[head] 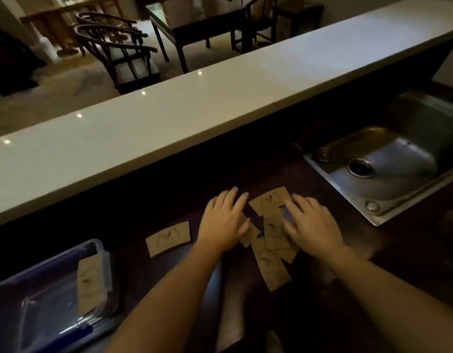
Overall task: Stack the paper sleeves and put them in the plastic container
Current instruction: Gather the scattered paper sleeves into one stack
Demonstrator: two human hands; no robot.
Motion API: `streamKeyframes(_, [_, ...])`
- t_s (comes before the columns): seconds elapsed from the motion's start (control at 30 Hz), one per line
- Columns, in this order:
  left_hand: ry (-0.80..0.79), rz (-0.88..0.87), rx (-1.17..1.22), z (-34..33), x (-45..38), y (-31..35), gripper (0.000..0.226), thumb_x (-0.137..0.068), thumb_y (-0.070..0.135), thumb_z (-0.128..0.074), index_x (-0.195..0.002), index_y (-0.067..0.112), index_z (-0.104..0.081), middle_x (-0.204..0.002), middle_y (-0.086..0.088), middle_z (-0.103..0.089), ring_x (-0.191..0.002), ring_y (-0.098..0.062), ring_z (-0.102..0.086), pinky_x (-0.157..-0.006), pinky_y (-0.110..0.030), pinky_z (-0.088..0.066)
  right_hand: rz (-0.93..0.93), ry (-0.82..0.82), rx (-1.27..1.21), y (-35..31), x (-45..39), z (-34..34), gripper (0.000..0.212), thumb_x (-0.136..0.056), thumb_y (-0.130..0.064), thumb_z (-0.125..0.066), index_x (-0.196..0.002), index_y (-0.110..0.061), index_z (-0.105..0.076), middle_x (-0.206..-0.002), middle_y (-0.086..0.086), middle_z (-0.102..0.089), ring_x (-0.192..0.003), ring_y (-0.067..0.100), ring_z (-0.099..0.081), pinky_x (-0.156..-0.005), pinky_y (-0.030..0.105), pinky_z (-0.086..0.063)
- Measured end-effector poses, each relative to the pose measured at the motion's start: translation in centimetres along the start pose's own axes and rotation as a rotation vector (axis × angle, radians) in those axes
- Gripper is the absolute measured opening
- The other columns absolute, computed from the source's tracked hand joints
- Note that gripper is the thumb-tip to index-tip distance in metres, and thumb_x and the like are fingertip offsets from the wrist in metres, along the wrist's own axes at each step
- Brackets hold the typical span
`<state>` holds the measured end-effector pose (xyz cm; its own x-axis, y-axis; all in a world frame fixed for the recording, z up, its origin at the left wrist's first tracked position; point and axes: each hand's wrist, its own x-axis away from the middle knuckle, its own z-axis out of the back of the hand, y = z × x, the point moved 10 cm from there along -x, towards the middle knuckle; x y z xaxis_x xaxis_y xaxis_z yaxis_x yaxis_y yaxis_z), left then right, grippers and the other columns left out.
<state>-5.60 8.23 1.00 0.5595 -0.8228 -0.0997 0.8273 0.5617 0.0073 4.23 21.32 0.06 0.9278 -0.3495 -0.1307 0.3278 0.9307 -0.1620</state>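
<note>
Several brown paper sleeves (272, 229) lie scattered and overlapping on the dark counter in front of me. My left hand (224, 221) lies flat, fingers spread, on the pile's left edge. My right hand (313, 225) rests palm down on its right side, fingers apart. One long sleeve (271, 267) sticks out toward me from the pile. A single sleeve (169, 238) lies apart to the left. The clear plastic container (34, 289) with blue clips sits at the lower left, with a stack of sleeves (89, 284) standing against its right wall.
A steel sink (388, 166) is set into the counter at the right. A raised white bar top (194, 105) runs across behind the work surface. Chairs and a table stand in the room beyond.
</note>
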Motion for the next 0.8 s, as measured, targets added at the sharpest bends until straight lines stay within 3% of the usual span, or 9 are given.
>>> streamKeyframes(0.17, [-0.14, 0.536, 0.299, -4.2, 1.0, -2.1, 0.063, -0.089, 0.047, -0.052, -0.139, 0.011, -0.037, -0.132, -0.014, -0.048, -0.119, -0.031, -0.047, -0.091, -0.043, -0.044, -0.259, -0.211, -0.206, 1.2, 0.8, -4.8, 0.052, -0.092, -0.051, -0.046, -0.125, -0.011, -0.055, -0.122, 0.012, -0.055, -0.112, 0.029, -0.047, -0.087, 0.041, -0.046])
streamKeyframes(0.3, [-0.217, 0.939, 0.634, -7.6, 2.9, -3.0, 0.075, -0.084, 0.051, -0.062, -0.132, 0.0, -0.035, -0.135, -0.022, -0.042, -0.123, -0.037, -0.044, -0.095, -0.045, -0.042, -0.398, -0.242, -0.27, 1.2, 1.5, -6.2, 0.062, -0.089, -0.058, -0.046, -0.12, -0.005, -0.055, -0.123, 0.017, -0.052, -0.114, 0.032, -0.046, -0.093, 0.041, -0.044])
streamKeyframes(0.43, [-0.225, 1.042, 0.658, -8.8, 2.9, -3.2, 0.082, -0.076, 0.047, -0.073, -0.131, 0.0, -0.034, -0.137, -0.023, -0.041, -0.124, -0.038, -0.044, -0.098, -0.045, -0.041, -0.443, -0.285, -0.19, 0.8, 1.2, -6.6, 0.066, -0.084, -0.062, -0.052, -0.117, -0.005, -0.054, -0.124, 0.014, -0.048, -0.116, 0.031, -0.044, -0.095, 0.04, -0.043])
streamKeyframes(0.6, [-0.271, 1.225, 0.746, -9.9, 3.4, -3.9, 0.084, -0.068, 0.037, -0.083, -0.129, 0.003, -0.036, -0.137, -0.022, -0.042, -0.124, -0.038, -0.045, -0.098, -0.045, -0.043, -0.519, -0.294, -0.238, 0.7, 1.5, -7.2, 0.062, -0.083, -0.052, -0.062, -0.123, -0.006, -0.051, -0.129, 0.014, -0.044, -0.12, 0.034, -0.039, -0.091, 0.041, -0.043])
streamKeyframes(0.7, [-0.3, 1.281, 0.795, -10.5, 3.5, -4.2, 0.075, -0.071, 0.026, -0.079, -0.129, 0.005, -0.038, -0.138, -0.021, -0.041, -0.123, -0.037, -0.045, -0.096, -0.044, -0.044, -0.573, -0.266, -0.357, 1.0, 1.5, -7.5, 0.049, -0.082, -0.043, -0.067, -0.115, -0.009, -0.054, -0.124, 0.011, -0.046, -0.114, 0.031, -0.046, -0.08, 0.038, -0.045])
streamKeyframes(0.8, [-0.29, 1.252, 0.839, -10.7, 3.5, -4.6, 0.056, -0.08, 0.023, -0.067, -0.128, 0.007, -0.043, -0.136, -0.02, -0.042, -0.119, -0.038, -0.048, -0.09, -0.044, -0.046, -0.623, -0.177, -0.571, 1.6, 1.1, -7.5, 0.021, -0.085, -0.028, -0.067, -0.096, -0.011, -0.06, -0.111, 0.011, -0.058, -0.094, 0.025, -0.056, -0.071, 0.033, -0.045])
